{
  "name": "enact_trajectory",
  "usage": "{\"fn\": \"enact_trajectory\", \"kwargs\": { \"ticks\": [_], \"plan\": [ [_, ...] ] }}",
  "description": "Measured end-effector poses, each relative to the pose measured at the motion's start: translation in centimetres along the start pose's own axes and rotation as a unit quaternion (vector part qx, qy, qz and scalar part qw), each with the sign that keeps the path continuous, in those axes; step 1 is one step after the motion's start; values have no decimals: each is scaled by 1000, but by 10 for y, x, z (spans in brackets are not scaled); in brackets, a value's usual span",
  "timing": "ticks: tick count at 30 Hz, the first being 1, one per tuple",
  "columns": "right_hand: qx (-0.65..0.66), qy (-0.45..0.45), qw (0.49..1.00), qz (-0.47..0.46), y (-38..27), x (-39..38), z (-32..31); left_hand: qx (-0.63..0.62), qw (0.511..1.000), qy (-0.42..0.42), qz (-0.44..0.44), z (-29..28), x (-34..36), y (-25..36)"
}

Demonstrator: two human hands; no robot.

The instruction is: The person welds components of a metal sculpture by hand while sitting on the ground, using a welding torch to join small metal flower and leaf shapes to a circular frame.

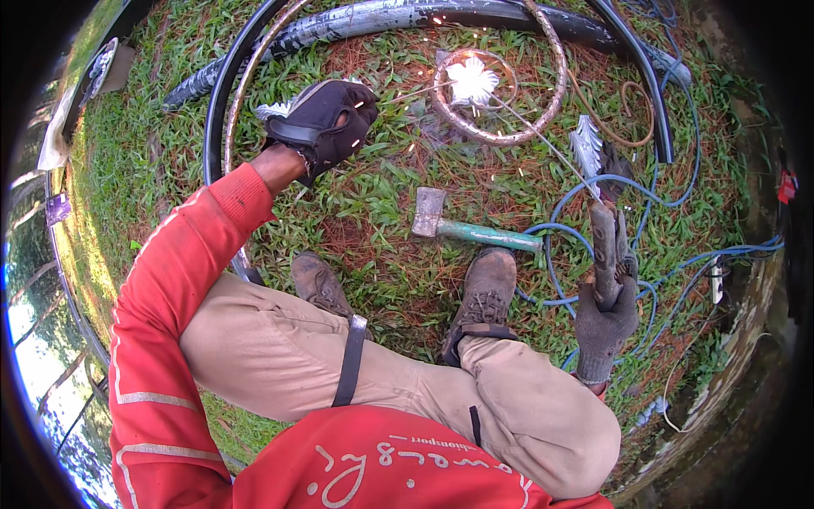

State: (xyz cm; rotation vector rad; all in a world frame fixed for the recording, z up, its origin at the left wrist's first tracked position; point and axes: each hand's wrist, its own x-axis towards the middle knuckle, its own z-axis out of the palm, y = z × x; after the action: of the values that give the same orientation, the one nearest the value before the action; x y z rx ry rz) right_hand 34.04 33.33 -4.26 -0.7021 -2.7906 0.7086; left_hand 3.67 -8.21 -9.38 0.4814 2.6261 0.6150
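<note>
Right hand, grey glove: fingers wrapped round the holder, which pointed up and away from the body. Electrode ran out of the holder, up and left, to the lower edge of the bright leaf; glare there, couldn't tell if the tip touched. Left hand, black glove: fingers curled shut, pinching a thin rod that reached across the ring's near left side toward the same leaf. Bright leaf sat inside the ring, the coiled end of a rusty metal bar, on the grass ahead of the feet. Sparks scattered round it.

Second leaf, silver, lay just beside the left hand, partly hidden by it. Third leaf, also silver, lay right of the ring, near the electrode. Hammer, green handle, lay between the hands, nearer the body than the ring, head to the left. Boots were planted below it. Blue cable looped around the right hand's side. Farther out: black curved bar at right, scuffed pipe across the top.
</note>
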Motion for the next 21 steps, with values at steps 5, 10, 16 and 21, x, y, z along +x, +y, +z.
{"fn": "enact_trajectory", "kwargs": {
  "ticks": [5, 10, 16, 21],
  "plan": [
    [48, 61, 997, -15, 7, -2, 3, -6, 999, -27, -24, -8, 1, 8],
    [0, 94, 995, -43, 1, 0, 3, -24, 999, -15, -25, -10, -2, 7],
    [18, 13, 999, 35, -4, -1, -3, -22, 999, -19, -20, -9, 1, 10],
    [12, 34, 999, -7, -7, 0, -1, -32, 999, -22, -26, -7, 2, 13]
  ]
}}
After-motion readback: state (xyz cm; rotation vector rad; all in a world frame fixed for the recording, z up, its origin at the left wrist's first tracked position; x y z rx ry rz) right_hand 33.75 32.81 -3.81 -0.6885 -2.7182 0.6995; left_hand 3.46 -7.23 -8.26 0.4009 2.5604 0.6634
